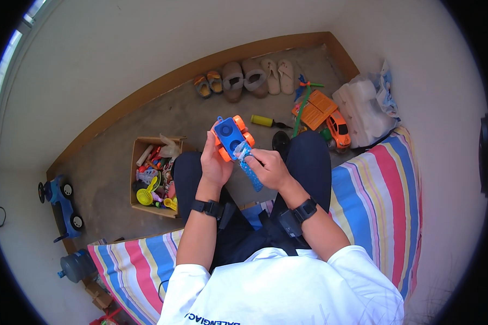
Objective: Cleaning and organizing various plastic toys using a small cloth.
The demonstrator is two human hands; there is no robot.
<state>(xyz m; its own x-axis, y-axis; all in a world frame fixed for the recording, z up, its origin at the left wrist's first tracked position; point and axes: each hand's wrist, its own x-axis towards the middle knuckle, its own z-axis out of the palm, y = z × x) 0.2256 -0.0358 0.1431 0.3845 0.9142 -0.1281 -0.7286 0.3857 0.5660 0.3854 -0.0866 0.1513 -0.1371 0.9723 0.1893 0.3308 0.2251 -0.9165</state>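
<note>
Above my knees, my left hand (214,161) is wrapped round the side of a small toy car (228,129) with a blue body and orange wheels. The car's underside, with two dark round shapes, seems to face up. My right hand (270,169) pinches a blue cloth with pale dots (250,176) against the car's near end. Part of the cloth hangs down below my fingers; the rest is bunched at the wheel.
A cardboard box of small toys (158,212) stands left of my legs. Ahead are slippers (243,78), a yellow pump (262,120) and an orange toy car (338,127). I sit on a striped sheet (374,184). A blue ride-on toy (62,206) stands far left.
</note>
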